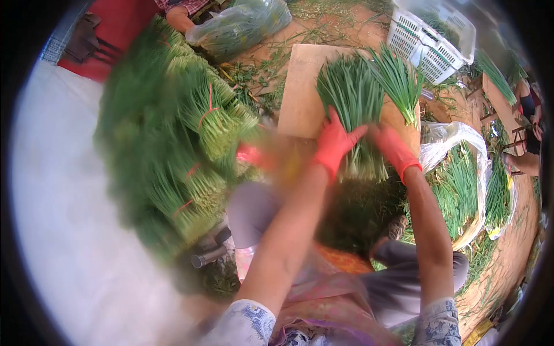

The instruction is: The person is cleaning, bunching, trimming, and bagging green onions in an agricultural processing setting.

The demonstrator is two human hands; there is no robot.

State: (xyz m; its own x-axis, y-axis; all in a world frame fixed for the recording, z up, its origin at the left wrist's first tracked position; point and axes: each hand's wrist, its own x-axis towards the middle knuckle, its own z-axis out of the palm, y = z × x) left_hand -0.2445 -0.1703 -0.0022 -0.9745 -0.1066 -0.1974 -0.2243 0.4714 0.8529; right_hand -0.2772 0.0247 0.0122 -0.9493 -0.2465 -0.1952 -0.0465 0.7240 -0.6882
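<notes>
A thick bunch of garlic chives (pixel 350 92) lies on a wooden board (pixel 303 86), green tips pointing away from me and pale stems toward me. My left hand (pixel 336 144), in a red rubber glove, grips the left side of the bunch, thumb across the top. On the stems' right side is my right hand (pixel 395 147), gloved the same way. Its fingertips are smeared by motion, so its hold cannot be made out. A smaller loose bundle of chives (pixel 405 86) rests at the board's upper right, beyond my right hand.
Tied chive bundles (pixel 216 118) are piled at left, some with red bands. A filled plastic bag (pixel 245 29) lies behind, near another person's arm (pixel 180 20). A white crate (pixel 424 49) stands at the back right. Chives in plastic (pixel 456 190) lie to my right.
</notes>
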